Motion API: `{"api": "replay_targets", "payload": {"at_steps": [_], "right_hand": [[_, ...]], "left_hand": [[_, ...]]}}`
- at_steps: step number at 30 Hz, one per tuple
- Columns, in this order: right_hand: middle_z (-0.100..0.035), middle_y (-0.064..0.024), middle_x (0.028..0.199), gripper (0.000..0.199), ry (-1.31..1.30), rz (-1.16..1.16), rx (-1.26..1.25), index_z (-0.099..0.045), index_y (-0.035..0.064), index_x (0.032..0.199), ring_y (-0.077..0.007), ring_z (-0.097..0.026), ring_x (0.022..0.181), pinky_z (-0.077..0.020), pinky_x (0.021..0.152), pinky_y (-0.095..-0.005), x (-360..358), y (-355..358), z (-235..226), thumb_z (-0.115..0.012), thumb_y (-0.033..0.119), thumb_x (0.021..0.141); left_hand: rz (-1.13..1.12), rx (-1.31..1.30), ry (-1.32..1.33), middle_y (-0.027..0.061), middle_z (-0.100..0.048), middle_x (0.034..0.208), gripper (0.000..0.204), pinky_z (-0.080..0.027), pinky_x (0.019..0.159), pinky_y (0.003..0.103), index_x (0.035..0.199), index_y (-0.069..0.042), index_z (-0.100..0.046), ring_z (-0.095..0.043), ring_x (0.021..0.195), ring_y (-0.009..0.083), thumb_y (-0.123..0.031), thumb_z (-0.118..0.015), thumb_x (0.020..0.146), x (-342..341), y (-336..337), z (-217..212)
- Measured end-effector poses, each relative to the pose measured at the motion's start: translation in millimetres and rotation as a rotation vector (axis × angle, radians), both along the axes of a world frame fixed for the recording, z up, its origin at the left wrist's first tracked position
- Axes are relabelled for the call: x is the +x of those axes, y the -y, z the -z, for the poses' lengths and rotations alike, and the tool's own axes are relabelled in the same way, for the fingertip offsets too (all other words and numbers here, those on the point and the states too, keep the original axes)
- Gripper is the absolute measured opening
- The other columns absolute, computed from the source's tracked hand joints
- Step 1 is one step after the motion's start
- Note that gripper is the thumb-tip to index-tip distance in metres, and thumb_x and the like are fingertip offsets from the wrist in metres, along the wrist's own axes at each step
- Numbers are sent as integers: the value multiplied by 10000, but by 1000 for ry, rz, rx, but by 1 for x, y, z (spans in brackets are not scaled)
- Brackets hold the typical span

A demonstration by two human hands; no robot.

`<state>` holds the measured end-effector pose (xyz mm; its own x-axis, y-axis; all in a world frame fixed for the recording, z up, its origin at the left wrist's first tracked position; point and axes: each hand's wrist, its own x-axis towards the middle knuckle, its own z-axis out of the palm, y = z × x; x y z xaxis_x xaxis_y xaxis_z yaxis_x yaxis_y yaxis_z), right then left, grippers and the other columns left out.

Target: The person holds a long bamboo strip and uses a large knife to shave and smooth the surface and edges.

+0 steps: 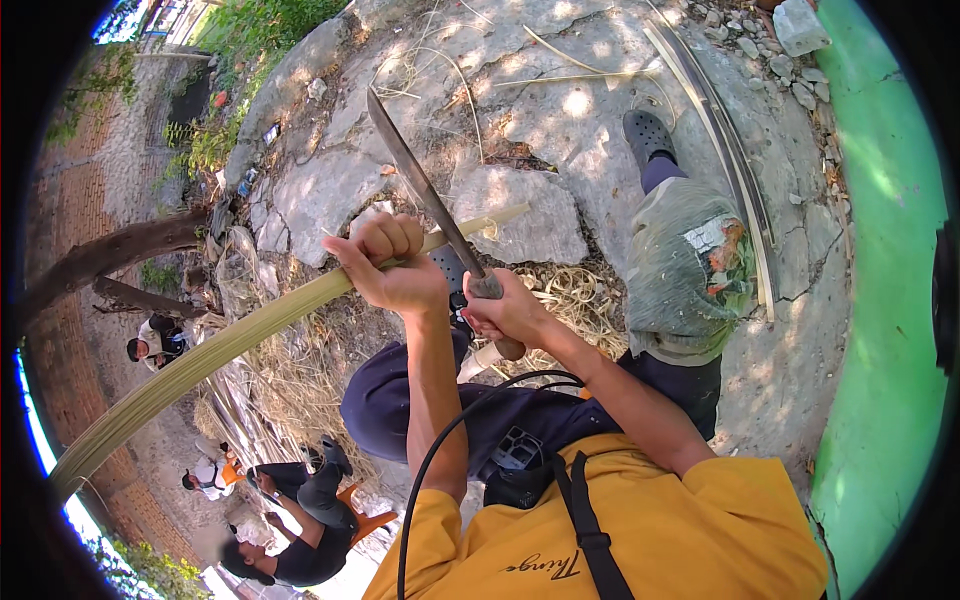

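My left hand [385, 262] is closed around a long, flat, pale green bamboo strip [215, 345], with the thumb stretched out to the side. The strip runs from the lower left, through the hand, to a narrow end just past it. My right hand [515, 312] grips the wooden handle of a machete [425, 190], whose dark blade slants up and to the left. Just right of my left fist, the blade crosses over the strip; whether its edge bites into it I cannot tell. A worn greenish sack [665, 275] covers my right knee.
Thin bamboo shavings [575, 310] lie heaped below my hands. Long split bamboo strips [715, 120] rest on the cracked ground at right, beside a green wall [885, 260]. At lower left a person [310, 540] sits on an orange chair [368, 522]. A tree trunk [120, 255] leans at left.
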<state>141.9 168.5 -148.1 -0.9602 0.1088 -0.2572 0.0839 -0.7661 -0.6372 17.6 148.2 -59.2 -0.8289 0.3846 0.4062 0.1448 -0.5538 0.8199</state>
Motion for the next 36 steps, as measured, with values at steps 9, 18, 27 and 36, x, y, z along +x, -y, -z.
{"api": "replay_targets", "payload": {"at_steps": [9, 18, 27, 36], "right_hand": [[-503, -22, 597, 158, -5, 2, 154, -469, 66, 797, -78, -438, 466, -337, 416, -270, -4, -3, 3, -592, 17, 883], [-501, -18, 584, 136, 108, -57, 108, -485, 55, 776, -94, -477, 483, -371, 424, -285, -5, -1, -19, -588, 22, 857], [-529, -23, 593, 150, 216, 20, -12, -527, 36, 715, -111, -472, 452, -387, 414, -306, -2, -1, 22, -609, 86, 831], [-502, -5, 593, 106, 46, -14, 170, -518, 55, 764, -94, -457, 468, -364, 427, -289, -7, -4, 0, -600, 44, 829]], "left_hand": [[-1, 31, -13, -42, -127, 571, 626, -68, 483, 325, 607, -155, -178, -69, 510, 104, -515, -359, 1086, -2, 2, -4], [22, 34, 10, -35, -148, 574, 638, -77, 492, 321, 600, -140, -179, -73, 520, 106, -518, -341, 1089, -10, 17, -1], [25, -69, -66, -39, -125, 566, 644, -69, 490, 326, 602, -151, -181, -66, 512, 104, -552, -353, 1076, -10, 9, 3], [31, 22, 5, -38, -122, 565, 634, -68, 489, 327, 604, -153, -183, -77, 514, 107, -539, -343, 1081, -12, 8, -3]]}}
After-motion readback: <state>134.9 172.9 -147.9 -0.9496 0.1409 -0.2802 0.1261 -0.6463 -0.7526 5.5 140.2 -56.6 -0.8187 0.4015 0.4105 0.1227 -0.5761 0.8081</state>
